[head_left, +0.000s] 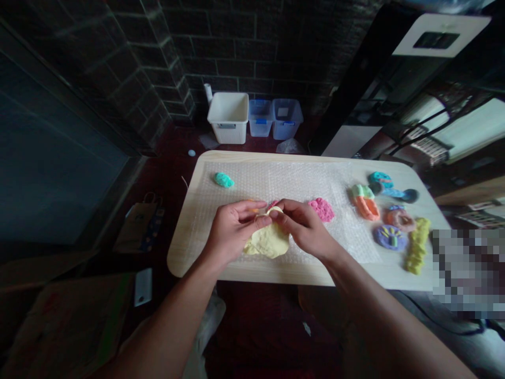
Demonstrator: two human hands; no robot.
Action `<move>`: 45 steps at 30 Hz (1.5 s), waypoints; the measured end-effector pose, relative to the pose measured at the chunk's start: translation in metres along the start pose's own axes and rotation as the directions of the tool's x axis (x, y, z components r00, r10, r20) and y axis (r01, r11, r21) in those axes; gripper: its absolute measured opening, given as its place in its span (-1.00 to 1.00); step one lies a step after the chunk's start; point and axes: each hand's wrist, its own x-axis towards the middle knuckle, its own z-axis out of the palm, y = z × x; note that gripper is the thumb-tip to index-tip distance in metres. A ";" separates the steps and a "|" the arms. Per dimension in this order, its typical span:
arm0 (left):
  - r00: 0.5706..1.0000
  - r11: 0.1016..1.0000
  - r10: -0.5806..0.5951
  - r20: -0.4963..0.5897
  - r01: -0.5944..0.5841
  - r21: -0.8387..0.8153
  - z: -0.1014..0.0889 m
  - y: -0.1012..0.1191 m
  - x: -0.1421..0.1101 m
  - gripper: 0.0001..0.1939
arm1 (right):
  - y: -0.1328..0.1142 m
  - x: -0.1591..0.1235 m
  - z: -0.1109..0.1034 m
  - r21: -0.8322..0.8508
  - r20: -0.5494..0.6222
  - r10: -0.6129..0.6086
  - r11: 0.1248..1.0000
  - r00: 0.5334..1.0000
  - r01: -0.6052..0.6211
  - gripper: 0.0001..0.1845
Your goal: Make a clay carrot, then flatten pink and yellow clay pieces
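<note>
Between my two hands is a thin, flattened sheet of pale yellow modelling clay (271, 241), hanging down over the bubble wrap. My left hand (232, 226) pinches its upper edge with thumb and fingers. At the same edge, just to the right, my right hand (302, 225) grips it between thumb and forefinger. A small curl of yellow stands up where the fingertips meet. Behind the fingers, bits of orange and pink show, mostly hidden. A knobbly pink lump (321, 209) lies beyond my right hand, and a teal lump (224, 179) rests at the far left.
Bubble wrap (300, 176) covers much of the pale wooden table (398, 273). Several coloured clay-like pieces sit at its right, including a purple disc (390, 237) and a yellow strip (418, 246). A white bin (229, 118) and two clear bins stand on the floor behind.
</note>
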 end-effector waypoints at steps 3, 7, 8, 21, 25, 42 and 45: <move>0.998 0.999 -0.026 0.052 0.027 -0.020 0.000 0.002 0.000 -0.49 | 0.001 0.000 0.000 -0.006 -0.045 -0.018 1.000 0.999 0.018 -0.52; 0.993 0.996 -0.084 0.082 0.085 -0.015 -0.002 0.000 0.002 -0.65 | 0.003 0.000 -0.001 -0.003 -0.154 -0.004 1.000 0.988 0.004 -0.46; 0.991 0.994 -0.099 0.085 0.102 -0.029 -0.003 -0.001 0.002 -0.68 | 0.004 0.001 -0.001 0.006 -0.170 -0.001 1.000 0.985 0.002 -0.45; 0.993 0.996 -0.067 0.102 0.072 -0.046 -0.005 -0.009 0.003 -0.70 | -0.003 0.002 0.000 0.252 -0.170 0.138 0.963 0.976 -0.093 -0.54; 0.990 0.988 -0.123 0.072 0.129 -0.085 -0.002 -0.004 0.002 -0.61 | -0.003 0.003 -0.001 0.276 -0.146 0.147 0.956 0.978 -0.103 -0.59; 0.996 0.994 0.087 -0.013 -0.086 0.071 0.002 -0.005 -0.001 -0.69 | 0.000 0.002 -0.005 0.046 -0.137 0.032 0.999 0.990 -0.026 -0.58; 0.991 0.980 0.133 -0.023 -0.128 0.154 0.003 -0.001 -0.003 -0.76 | -0.001 0.001 -0.004 0.008 -0.123 0.003 1.000 0.992 -0.002 -0.59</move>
